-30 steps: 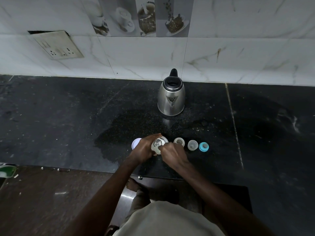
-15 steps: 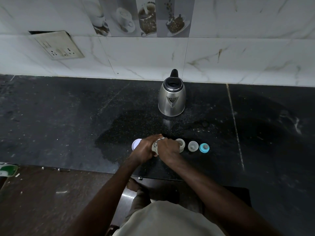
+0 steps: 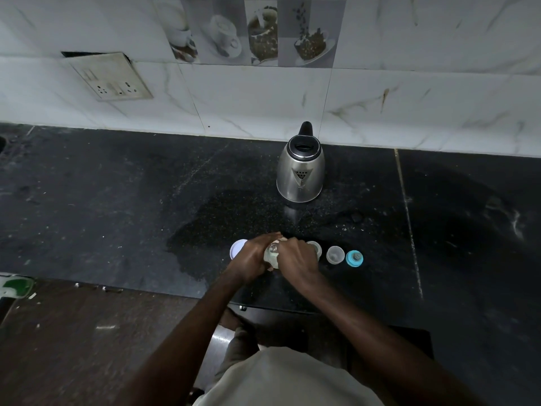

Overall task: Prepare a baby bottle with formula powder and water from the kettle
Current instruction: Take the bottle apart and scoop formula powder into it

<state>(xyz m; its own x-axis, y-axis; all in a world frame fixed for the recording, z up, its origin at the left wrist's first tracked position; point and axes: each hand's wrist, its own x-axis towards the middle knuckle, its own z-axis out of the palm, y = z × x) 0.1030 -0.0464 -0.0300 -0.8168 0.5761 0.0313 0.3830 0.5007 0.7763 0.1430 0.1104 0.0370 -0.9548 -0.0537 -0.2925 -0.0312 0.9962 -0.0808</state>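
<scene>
Counter (image 3: 117, 215) of dark stone carries everything. Kettle (image 3: 300, 171) stands upright well beyond the grip, untouched. Left hand (image 3: 251, 260) wraps a clear container (image 3: 272, 256), fingers curled round its side. Right hand (image 3: 297, 259) now closes over its top, where a second ago it sat nearer the person and the open mouth showed. Whether it grasps the rim or something small is hidden. Likely powder is being handled or a top fitted; the kettle pour seems still ahead. Just left of the grip lies a white lid (image 3: 235, 249); right of the grip, in a row, a cup (image 3: 317, 248), a clear cap (image 3: 335, 254), a blue teat ring (image 3: 354, 258).
</scene>
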